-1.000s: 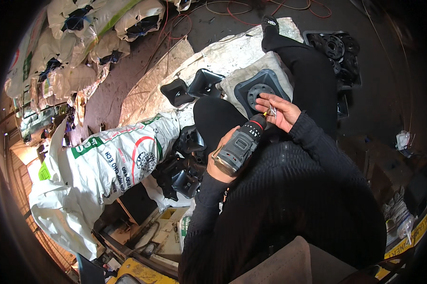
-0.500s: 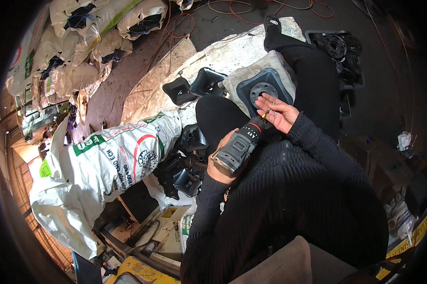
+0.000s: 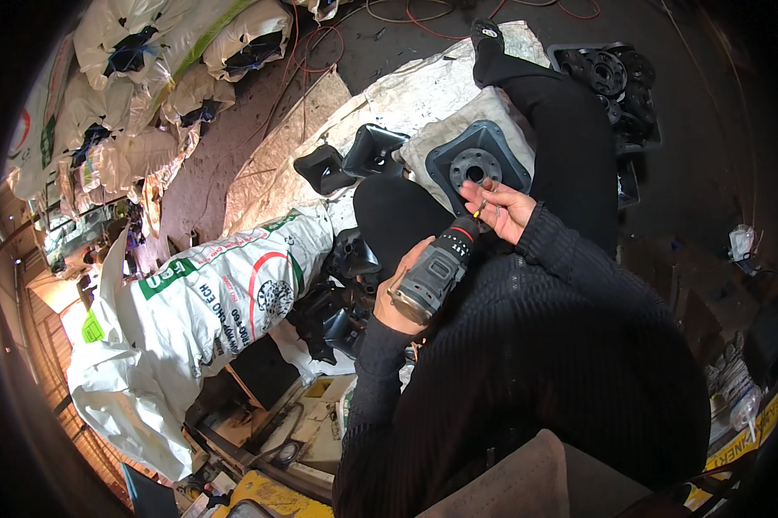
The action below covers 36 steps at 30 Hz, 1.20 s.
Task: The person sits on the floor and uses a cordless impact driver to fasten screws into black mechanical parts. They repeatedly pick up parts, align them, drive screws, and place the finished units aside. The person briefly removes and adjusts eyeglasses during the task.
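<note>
A grey and black cordless drill [image 3: 430, 281] is gripped in my left hand [image 3: 394, 304], its chuck pointing up and to the right. At the chuck's tip, a short yellow-marked bit [image 3: 477, 214] reaches towards my right hand [image 3: 511, 214]. The fingers of that hand are drawn together close to the bit; the small thing between them is too tiny to name. Just beyond lies a dark grey square plastic part [image 3: 445, 161] with a round, holed hub in its middle. It rests on a pale folded sack [image 3: 492, 110] between my legs.
Black square funnel-shaped parts [image 3: 375, 148] lie beyond my left knee, with several more [image 3: 347, 328] beside it. A white printed sack [image 3: 207, 302] sits at left. Black round parts [image 3: 609, 76] fill a tray at far right. Filled bags [image 3: 251, 39] are piled at far left.
The view has shifted slightly. My right fingers have curled in a little more near the bit; the drill stays in my left hand.
</note>
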### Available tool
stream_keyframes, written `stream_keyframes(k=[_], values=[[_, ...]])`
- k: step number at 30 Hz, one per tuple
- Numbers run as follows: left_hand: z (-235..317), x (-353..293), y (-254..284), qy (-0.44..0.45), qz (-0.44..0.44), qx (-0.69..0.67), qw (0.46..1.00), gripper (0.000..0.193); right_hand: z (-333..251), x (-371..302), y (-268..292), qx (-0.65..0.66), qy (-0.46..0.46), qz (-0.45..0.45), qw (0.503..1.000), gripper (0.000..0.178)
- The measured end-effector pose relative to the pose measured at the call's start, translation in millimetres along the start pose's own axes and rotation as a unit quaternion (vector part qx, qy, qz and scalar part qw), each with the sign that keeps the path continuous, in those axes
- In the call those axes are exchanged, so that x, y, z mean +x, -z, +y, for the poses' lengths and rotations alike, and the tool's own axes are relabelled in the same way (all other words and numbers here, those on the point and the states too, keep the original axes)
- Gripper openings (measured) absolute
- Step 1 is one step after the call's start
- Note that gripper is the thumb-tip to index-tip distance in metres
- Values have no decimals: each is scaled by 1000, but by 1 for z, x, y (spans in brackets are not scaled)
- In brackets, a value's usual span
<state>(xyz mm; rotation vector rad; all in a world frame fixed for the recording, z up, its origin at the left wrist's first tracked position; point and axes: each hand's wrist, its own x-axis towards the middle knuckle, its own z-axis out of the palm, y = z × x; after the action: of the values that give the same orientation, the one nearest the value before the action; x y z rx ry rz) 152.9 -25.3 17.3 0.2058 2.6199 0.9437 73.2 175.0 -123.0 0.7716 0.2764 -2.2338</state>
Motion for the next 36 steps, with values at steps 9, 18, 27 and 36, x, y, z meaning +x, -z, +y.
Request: stream_keyframes(k=[9,18,27,36], values=[[-27,16,9,-79,14,130,988,58,-13,19,31,0,60,107,992,25],[-48,52,2,70,28,19,997,64,-12,53,52,-285,179,280,899,31],[-37,83,2,81,-7,38,996,58,-18,69,57,-353,159,270,881,24],[-16,102,15,204,-133,83,966,53,-18,70,59,-363,154,254,883,29]])
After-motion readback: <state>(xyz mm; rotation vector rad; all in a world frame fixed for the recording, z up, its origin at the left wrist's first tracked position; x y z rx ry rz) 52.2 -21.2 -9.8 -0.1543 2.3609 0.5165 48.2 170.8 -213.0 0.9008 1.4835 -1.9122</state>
